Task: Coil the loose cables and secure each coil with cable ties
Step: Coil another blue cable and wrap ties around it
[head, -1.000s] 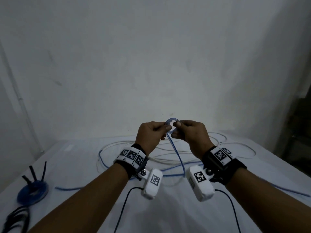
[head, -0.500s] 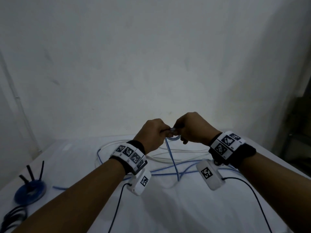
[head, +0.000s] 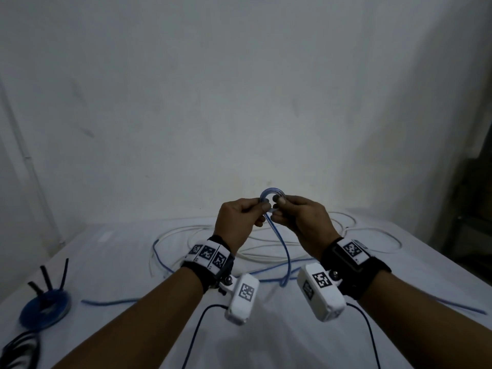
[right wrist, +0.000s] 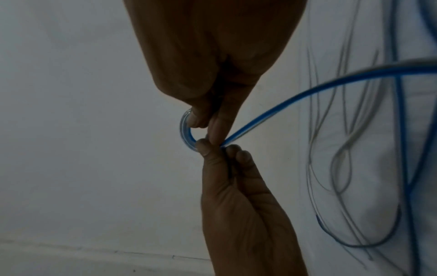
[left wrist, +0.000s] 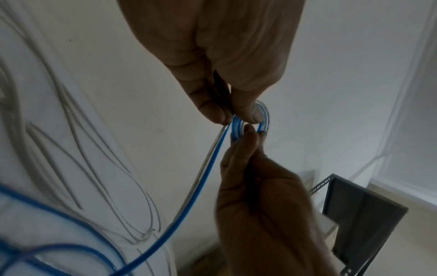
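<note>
Pinching the small blue cable (head: 287, 251) loop again, raised, left hand (head: 237, 220) and right hand (head: 303, 222); coiling barely begun.

A glossy blue cable (head: 282, 243) in a clear, smooth plastic jacket catches the light where it curls into a small loop. Beneath it, matt white cloth covers the worktop (head: 266, 336), creased into soft folds in the wrist views. Pale cables (head: 269, 258) with a dull, smooth sheath lie across the cloth. The wall (head: 239, 89) behind is matt white, faintly scuffed and marked. At the far right in the left wrist view stands a dark shelf (left wrist: 361, 214) framed in perforated metal angle.
</note>
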